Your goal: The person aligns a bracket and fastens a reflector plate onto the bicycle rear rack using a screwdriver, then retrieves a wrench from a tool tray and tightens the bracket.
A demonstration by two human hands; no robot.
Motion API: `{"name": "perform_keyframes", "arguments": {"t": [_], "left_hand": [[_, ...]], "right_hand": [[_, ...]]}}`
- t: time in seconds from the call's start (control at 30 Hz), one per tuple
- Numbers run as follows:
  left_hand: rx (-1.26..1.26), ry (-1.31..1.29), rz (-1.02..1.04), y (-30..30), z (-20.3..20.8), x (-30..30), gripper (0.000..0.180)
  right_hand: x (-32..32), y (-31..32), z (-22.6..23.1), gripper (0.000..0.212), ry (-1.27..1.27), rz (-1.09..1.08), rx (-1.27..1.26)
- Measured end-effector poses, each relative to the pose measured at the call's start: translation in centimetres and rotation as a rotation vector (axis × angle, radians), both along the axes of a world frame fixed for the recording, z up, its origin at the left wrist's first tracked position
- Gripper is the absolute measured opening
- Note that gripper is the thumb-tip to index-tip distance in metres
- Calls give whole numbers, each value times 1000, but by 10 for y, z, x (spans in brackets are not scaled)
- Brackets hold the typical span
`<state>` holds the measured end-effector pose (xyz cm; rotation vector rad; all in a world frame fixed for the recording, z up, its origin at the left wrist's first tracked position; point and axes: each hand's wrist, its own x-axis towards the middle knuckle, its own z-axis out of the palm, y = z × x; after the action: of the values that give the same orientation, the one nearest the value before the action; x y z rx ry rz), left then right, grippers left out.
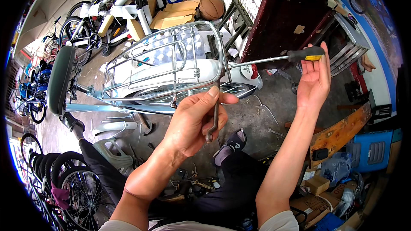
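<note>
My left hand (195,122) is closed around a dark metal wrench (215,122), thumb on top and index finger stretched to the right. The wrench's upper end meets the chrome rear rack (167,90) of a light-blue bicycle; exactly what it grips there is too small to tell. My right hand (314,77) is palm up with long, nearly straight fingers against the black and yellow handle of a screwdriver (306,54). Its shaft runs left to the rack's rear end, above the white rear fender (180,73). The bicycle's dark green saddle (61,80) is at the left.
A hammer (145,124), a small wrench (275,132) and a white fender (114,127) lie on the floor. Wrapped bicycles, cardboard, a basketball (211,8) and bottled water stand beyond. A dark red cabinet (287,21) is far right; a wooden board (340,132) and blue stool (372,152) are nearer.
</note>
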<state>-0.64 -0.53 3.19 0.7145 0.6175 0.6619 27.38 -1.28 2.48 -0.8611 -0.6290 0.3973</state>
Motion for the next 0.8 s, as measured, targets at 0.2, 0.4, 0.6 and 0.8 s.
{"name": "perform_keyframes", "arguments": {"t": [0.2, 0.4, 0.6, 0.8], "left_hand": [[99, 76, 48, -9, -10, 7, 46], [333, 243, 63, -12, -23, 16, 43], [399, 299, 56, -10, -25, 10, 44], [404, 287, 31, -9, -24, 8, 43]], "right_hand": [[-13, 7, 8, 58, 101, 16, 17], [1, 3, -4, 47, 25, 90, -15], [-15, 9, 2, 47, 137, 25, -63], [-4, 6, -4, 46, 107, 63, 17]]}}
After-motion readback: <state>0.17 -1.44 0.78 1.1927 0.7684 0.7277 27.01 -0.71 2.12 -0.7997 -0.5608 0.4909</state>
